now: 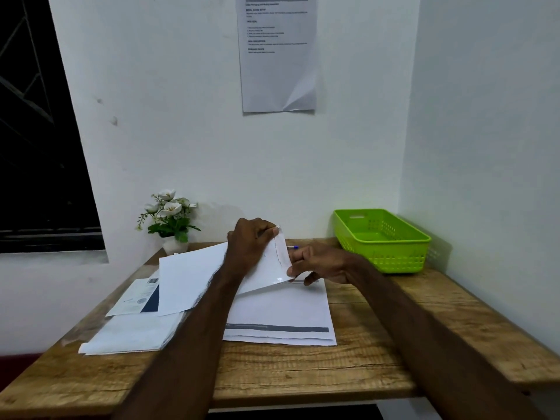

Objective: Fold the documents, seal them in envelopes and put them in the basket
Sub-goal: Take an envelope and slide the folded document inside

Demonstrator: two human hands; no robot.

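Observation:
A white envelope [191, 277] is held above the table's middle, its flap end raised to the right. My left hand [251, 244] pinches the top of that flap end. My right hand [321, 265] pinches its lower corner from the right. Under them lies a stack of white documents [281, 316] with a grey stripe along the near side. More envelopes [133, 331] lie in a pile at the left. The green basket [385, 237] stands at the back right corner and looks to have nothing in it.
A small pot of white flowers [169, 219] stands at the back left of the wooden table [303, 371]. A pen's blue tip [293, 247] shows behind my hands. A printed sheet [278, 53] hangs on the wall. A dark window is at the left.

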